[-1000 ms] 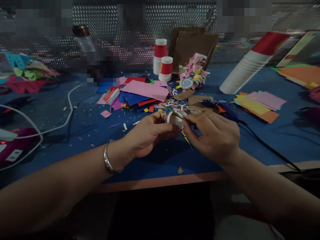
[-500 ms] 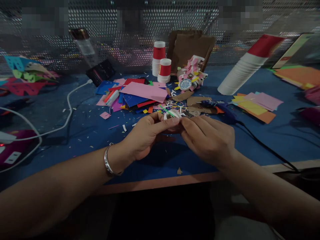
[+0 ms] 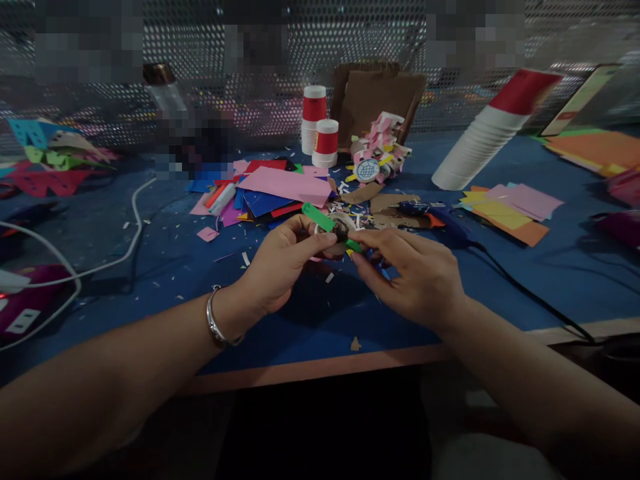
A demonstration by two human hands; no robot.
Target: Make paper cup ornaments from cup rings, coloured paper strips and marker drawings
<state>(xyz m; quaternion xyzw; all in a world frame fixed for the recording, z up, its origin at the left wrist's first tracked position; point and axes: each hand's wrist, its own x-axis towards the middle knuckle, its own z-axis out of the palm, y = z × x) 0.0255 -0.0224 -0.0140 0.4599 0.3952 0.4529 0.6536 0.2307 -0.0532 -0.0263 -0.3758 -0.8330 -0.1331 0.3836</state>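
Between my hands, above the middle of the table, is a small round white piece (image 3: 345, 219) with a dark centre. A green paper strip (image 3: 318, 217) lies across it, one end sticking up to the left and the other showing at my right fingertips. My left hand (image 3: 287, 260) pinches the round piece from the left, thumb on top. My right hand (image 3: 413, 270) is closed at the other side, thumb and forefinger around the strip's lower end. The underside of the round piece is hidden by my fingers.
Coloured paper sheets (image 3: 285, 187) and scraps lie behind my hands. Paper cups (image 3: 326, 143) stand beyond, near a pink-and-white paper model (image 3: 383, 153). A leaning cup stack (image 3: 485, 140) and a blue corded tool (image 3: 453, 227) are at right. A white cable (image 3: 133, 243) runs at left.
The round piece has turned in my fingers, so the green strip now shows its broad face and its lower end. My right thumb has dropped away from the forefinger.
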